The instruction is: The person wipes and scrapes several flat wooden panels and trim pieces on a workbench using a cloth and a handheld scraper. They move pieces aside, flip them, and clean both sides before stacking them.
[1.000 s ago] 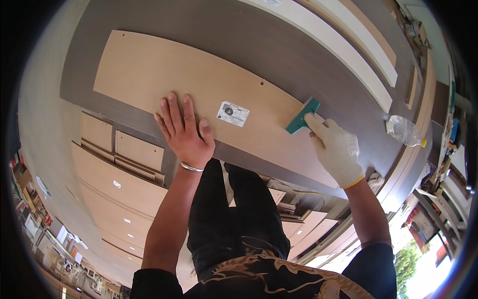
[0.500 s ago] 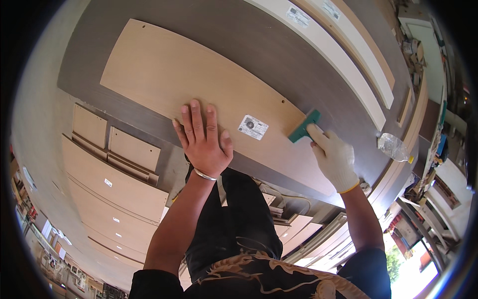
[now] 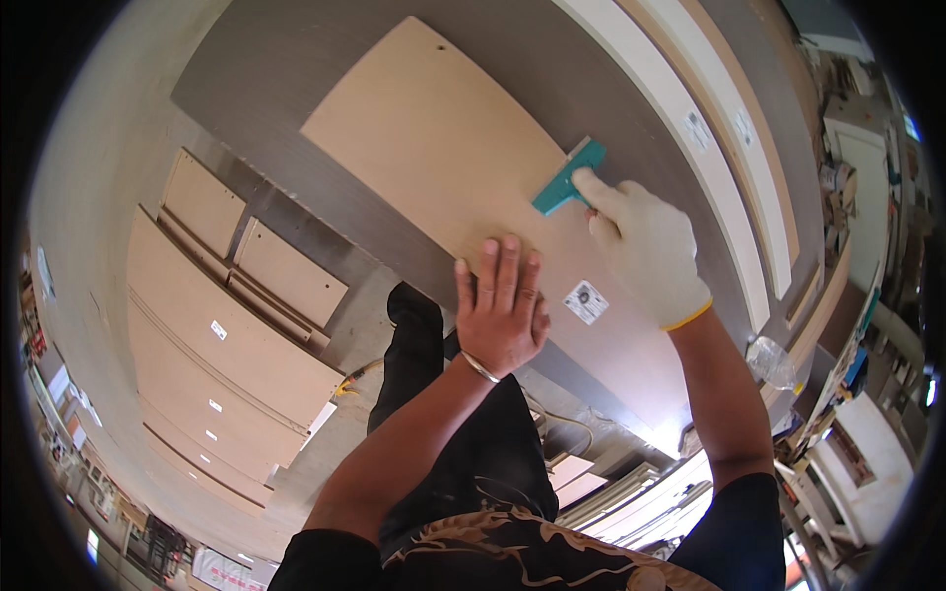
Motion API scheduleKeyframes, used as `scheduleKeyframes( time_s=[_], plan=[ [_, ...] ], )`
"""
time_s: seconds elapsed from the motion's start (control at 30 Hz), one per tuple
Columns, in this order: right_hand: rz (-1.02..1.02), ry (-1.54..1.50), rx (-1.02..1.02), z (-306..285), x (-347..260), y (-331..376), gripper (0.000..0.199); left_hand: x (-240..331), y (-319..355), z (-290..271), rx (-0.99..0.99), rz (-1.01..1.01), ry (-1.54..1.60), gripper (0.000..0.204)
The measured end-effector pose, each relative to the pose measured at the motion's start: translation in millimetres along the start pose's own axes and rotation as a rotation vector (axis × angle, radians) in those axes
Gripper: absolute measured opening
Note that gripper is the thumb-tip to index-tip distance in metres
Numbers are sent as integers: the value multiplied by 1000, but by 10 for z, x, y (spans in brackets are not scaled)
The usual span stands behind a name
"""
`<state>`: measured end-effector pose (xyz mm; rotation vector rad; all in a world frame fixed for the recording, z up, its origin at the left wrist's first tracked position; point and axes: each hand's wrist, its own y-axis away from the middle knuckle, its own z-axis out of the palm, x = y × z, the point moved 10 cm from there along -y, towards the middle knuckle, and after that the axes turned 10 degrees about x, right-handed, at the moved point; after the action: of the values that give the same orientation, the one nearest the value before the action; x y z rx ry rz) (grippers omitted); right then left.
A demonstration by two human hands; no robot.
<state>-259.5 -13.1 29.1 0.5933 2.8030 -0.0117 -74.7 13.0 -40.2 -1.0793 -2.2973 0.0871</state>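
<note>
A long tan wood panel (image 3: 424, 128) with a hole near its far left corner lies on a larger grey board. My bare left hand (image 3: 501, 305), a silver bangle at its wrist, rests flat on the panel's near edge with fingers stretched out. To its right is a white printed label (image 3: 585, 302). My right hand (image 3: 645, 241) wears a white knit glove with a yellow cuff. It is closed on a teal scraper (image 3: 570, 177), whose wide head lies against the panel near its far edge. The glove hides much of the handle.
The grey board (image 3: 266, 79) extends past the panel. Long white strips (image 3: 680, 128) lie beyond it at the right. A clear plastic bottle (image 3: 774, 362) lies by my right forearm. Stacked tan panels (image 3: 217, 364) are on the left. A cable (image 3: 572, 424) runs below the board.
The scraper has moved from right of the label to beyond it, leftward along the panel's far edge. My left hand stays flat on the panel. The whole view has turned and shifted.
</note>
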Motion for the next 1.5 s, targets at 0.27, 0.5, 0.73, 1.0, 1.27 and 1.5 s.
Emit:
scheduleKeyframes(
  time_s=[0.27, 0.5, 0.73, 1.0, 1.27, 1.5],
  plan=[
    [-212, -17, 112, 215, -866, -1673, 39, 19, -74, -115, 57, 6, 40, 58],
    [-408, -236, 339, 33, -1493, -1637, 41, 169, 426, -137, -250, 26, 210, 66],
    [96, -469, 92, -86, -346, 273, 48, 435, 1060, -167, -331, -9, 258, 82],
    [425, -324, 42, -243, 255, 2403, 52, 1134, 1365, 25, -411, 291, 176, 68],
    [335, -119, -147, 6, 150, 3064, 57, 2124, 2280, 93, -732, 617, 470, 51],
    [240, -29, -223, 175, 105, 2930, 58, 2229, 2156, 574, -682, 225, 699, 23]
  ],
)
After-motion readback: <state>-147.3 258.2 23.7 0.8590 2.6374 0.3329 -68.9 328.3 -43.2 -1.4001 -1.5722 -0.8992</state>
